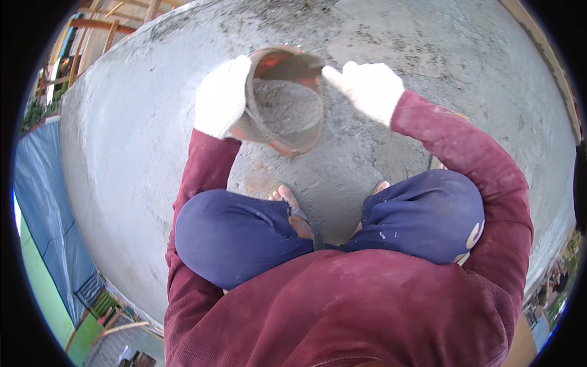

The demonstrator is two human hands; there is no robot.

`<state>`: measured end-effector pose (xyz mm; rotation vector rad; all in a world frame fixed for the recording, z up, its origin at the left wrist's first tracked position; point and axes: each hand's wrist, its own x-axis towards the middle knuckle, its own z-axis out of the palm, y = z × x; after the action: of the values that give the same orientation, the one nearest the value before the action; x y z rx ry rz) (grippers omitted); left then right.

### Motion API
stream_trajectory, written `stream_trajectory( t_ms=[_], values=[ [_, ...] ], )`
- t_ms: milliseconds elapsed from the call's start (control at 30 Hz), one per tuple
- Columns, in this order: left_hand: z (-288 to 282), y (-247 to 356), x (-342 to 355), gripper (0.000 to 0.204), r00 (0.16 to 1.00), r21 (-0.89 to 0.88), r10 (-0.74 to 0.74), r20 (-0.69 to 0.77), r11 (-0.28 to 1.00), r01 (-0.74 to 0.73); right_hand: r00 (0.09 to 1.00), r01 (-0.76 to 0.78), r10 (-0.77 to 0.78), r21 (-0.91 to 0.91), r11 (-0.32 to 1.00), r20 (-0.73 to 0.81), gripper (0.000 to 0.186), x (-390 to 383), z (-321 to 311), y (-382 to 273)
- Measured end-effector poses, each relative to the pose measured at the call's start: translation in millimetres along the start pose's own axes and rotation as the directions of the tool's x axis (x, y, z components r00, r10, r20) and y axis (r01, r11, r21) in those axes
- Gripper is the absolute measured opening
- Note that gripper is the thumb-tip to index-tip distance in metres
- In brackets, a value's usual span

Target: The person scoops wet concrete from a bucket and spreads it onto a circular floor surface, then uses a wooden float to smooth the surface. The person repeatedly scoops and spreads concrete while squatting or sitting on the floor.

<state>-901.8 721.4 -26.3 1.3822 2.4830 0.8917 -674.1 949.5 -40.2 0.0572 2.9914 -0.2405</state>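
Observation:
My left hand (220,95), in a white glove, grips the left side of an orange bucket (284,144) caked with grey cement, its mouth facing me. A grey, grainy mix (284,104) lies inside. My right hand (367,88), also gloved, is at the bucket's upper right rim, one finger reaching toward it and the others partly curled; blur leaves unclear whether it grips anything. The bucket is in front of my feet, over a rough concrete surface (134,140).
I squat on the concrete, feet in sandals between the bucket and my body. Beyond its edges are timber framing (110,33) at the upper left, a blue tarp (43,189) along the left with a green surface (46,293) below, and clutter at the lower right.

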Motion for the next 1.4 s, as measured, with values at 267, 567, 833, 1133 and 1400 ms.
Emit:
stream_trajectory(
  t_ms=[267,567,833,1133,1400],
  values=[
    [9.7,15.4,-7.7,0.028,0.996,0.003,0.048,0.074,0.999,-0.048,0.920,-0.108,-0.152,0.607,0.787,0.361,0.062,1.8,60.9,17.2],
    [2.8,3.8,-9.0,0.037,0.966,-0.245,-0.233,0.111,0.936,0.254,0.948,-0.251,-0.138,0.941,0.226,0.286,0.066,-59.4,113.8,-21.2],
    [-19.7,-42.2,-2.1,0.042,0.948,-0.393,-0.289,0.131,0.863,0.317,0.954,-0.244,0.250,0.916,0.319,0.166,0.065,-173.4,72.0,12.6],
    [-24.5,-38.6,1.9,0.045,0.950,-0.340,-0.284,0.130,0.887,0.311,0.744,-0.614,0.603,0.060,0.787,-0.286,0.049,-227.5,42.4,25.6],
    [-56.3,-95.9,-26.6,0.047,0.860,-0.408,-0.507,0.055,0.775,0.483,0.776,-0.579,0.523,0.068,0.812,0.353,0.054,-179.1,20.3,2.3]
  ],
)
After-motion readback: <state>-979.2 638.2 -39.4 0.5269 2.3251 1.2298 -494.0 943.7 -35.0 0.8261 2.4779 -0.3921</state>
